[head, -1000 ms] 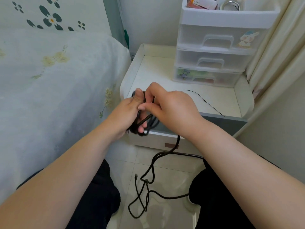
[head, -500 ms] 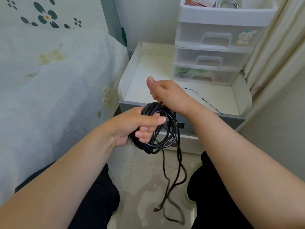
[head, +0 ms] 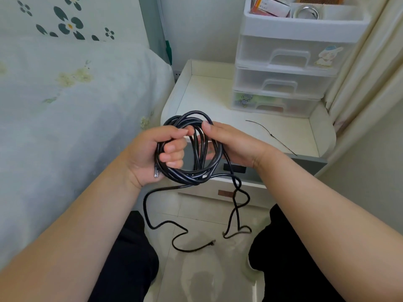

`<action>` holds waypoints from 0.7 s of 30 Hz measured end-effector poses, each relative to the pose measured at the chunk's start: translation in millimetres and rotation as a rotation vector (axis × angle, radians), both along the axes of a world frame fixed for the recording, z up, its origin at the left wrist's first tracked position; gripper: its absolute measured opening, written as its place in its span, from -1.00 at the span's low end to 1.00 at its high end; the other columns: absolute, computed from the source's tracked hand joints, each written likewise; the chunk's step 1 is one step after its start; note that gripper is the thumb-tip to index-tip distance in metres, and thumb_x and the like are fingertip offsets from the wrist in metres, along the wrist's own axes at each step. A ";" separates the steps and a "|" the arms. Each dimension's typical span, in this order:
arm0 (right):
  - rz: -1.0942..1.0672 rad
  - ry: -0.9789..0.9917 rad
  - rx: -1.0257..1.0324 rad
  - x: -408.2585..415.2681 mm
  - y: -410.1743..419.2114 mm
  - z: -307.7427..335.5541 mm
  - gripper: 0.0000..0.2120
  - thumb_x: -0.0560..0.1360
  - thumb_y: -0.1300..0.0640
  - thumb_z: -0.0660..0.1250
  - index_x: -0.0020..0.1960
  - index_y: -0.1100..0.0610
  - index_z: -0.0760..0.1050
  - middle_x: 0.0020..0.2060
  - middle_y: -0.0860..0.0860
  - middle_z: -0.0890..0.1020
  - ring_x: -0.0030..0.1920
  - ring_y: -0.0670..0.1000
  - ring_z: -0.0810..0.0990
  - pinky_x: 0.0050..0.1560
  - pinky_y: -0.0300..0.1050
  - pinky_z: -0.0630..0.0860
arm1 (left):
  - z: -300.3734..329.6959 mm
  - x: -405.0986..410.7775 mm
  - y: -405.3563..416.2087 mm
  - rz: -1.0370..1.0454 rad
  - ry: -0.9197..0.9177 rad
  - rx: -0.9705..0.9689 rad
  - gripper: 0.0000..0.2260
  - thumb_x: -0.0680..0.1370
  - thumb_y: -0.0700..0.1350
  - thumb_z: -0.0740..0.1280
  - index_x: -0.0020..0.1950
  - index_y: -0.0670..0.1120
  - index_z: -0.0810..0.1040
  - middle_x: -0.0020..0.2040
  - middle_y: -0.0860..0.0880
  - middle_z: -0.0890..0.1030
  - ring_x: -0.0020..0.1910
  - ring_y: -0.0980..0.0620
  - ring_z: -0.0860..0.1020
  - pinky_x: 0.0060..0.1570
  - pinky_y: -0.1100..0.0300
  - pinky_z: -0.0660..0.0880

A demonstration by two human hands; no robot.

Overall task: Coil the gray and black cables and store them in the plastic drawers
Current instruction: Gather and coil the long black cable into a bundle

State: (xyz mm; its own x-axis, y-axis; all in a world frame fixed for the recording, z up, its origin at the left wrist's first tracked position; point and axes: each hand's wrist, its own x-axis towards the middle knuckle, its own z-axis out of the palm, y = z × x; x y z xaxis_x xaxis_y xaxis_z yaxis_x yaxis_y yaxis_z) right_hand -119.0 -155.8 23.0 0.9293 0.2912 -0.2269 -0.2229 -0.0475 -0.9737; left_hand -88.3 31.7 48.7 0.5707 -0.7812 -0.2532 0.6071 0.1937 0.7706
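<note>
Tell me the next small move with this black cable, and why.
Probably draw up another loop with the right hand and lay it onto the coil gripped by the left hand: a loose tail trails on the floor.

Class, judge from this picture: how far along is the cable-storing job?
Done: several loops of the black cable are wound. In hand: the left hand grips the coil, the right hand holds its other side. Left: the loose tail on the floor needs winding, the plastic drawers are shut, and no gray cable is visible.
</note>
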 end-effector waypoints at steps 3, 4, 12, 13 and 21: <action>-0.028 0.031 0.056 0.1 4.9 0.3 -0.47 0.43 -0.18 0.30 0.22 0.18 0.48 0.08 0.18 0.50 0.09 0.15 0.51 0.07 0.04 0.51 | -0.3 -4.2 -0.8 0.024 -0.054 0.046 -0.85 0.42 -0.20 0.24 -0.25 -0.09 0.60 -0.64 0.07 0.34 -0.64 0.15 0.41 -0.57 0.32 0.41; -0.016 0.059 0.100 0.6 5.1 0.1 -0.52 0.45 -0.12 0.27 0.23 0.19 0.47 0.09 0.19 0.54 0.08 0.15 0.56 0.06 0.04 0.52 | 0.1 -4.6 -1.0 0.019 -0.055 0.041 -0.84 0.44 -0.19 0.23 -0.24 -0.10 0.60 -0.65 0.07 0.33 -0.64 0.15 0.41 -0.55 0.30 0.44; 0.013 0.036 0.292 -1.1 10.3 5.6 -0.71 0.47 0.25 0.22 -0.33 0.02 0.59 -0.47 -0.01 0.37 -0.44 -0.03 0.40 -0.22 -0.10 0.54 | -4.9 3.3 1.9 -0.144 -0.014 -0.126 -0.91 0.41 -0.19 0.35 -0.13 -0.13 0.62 -0.68 0.10 0.32 -0.73 0.20 0.28 -0.60 0.30 0.36; 0.031 0.047 0.310 -1.7 11.6 6.2 -0.64 0.51 0.23 0.20 -0.38 0.00 0.58 -0.49 -0.04 0.34 -0.44 -0.06 0.36 -0.23 -0.14 0.50 | -5.4 4.0 2.1 -0.150 -0.025 -0.129 -0.90 0.40 -0.18 0.34 -0.14 -0.13 0.64 -0.68 0.10 0.32 -0.73 0.20 0.28 -0.60 0.30 0.36; -0.080 0.113 0.353 -2.9 11.5 4.6 -0.87 0.40 0.10 0.27 -0.17 0.07 0.30 -0.59 -0.09 0.24 -0.54 -0.08 0.23 -0.41 -0.20 0.38 | -6.4 2.5 -5.0 -0.168 -0.034 -0.131 -0.86 0.41 -0.08 0.44 -0.23 -0.11 0.54 -0.66 0.11 0.31 -0.73 0.19 0.28 -0.59 0.29 0.35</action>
State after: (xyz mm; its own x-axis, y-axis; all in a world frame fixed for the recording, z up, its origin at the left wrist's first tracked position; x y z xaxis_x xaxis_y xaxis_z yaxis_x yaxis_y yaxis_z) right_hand -121.9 -144.3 27.6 0.9271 0.2972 -0.2283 -0.3194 0.3082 -0.8961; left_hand -85.8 26.6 42.3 0.4364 -0.8909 -0.1259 0.6136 0.1924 0.7658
